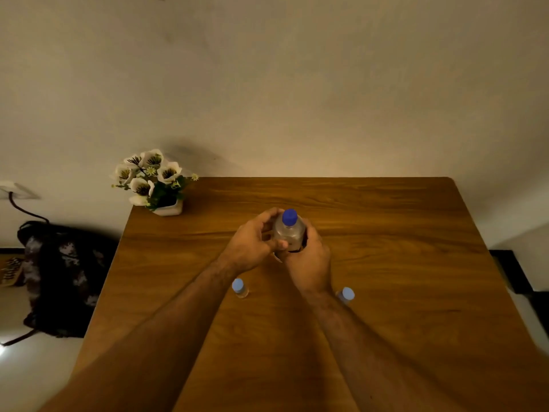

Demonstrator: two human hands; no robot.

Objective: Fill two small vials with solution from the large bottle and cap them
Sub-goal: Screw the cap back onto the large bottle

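Our fingers [269, 217] are curled around the large bottle [289, 236] from both sides: the left hand [252, 245] wraps its upper body, thumb across the front, and the right hand [309, 260] grips it lower down. Going by size, we start with the wooden table [386, 263], which carries everything. The bottle is held near its middle, and we cannot tell whether its base touches the wood; its dark blue cap [289, 217] is on. At the far left corner sits a white pot of artificial flowers [154, 179], well apart from the work. Smallest are the two vials, both upright with pale blue caps on: the left vial [239, 287] just beside our left forearm, the right vial [345, 294] tucked against our right forearm. We judge the task barely begun, with nothing opened. The main risk is those forearms: drawing the bottle back or twisting its cap off could sweep an arm into a vial and topple it. Later, pouring from a wide bottle mouth into such narrow necks could easily spill solution across the table.
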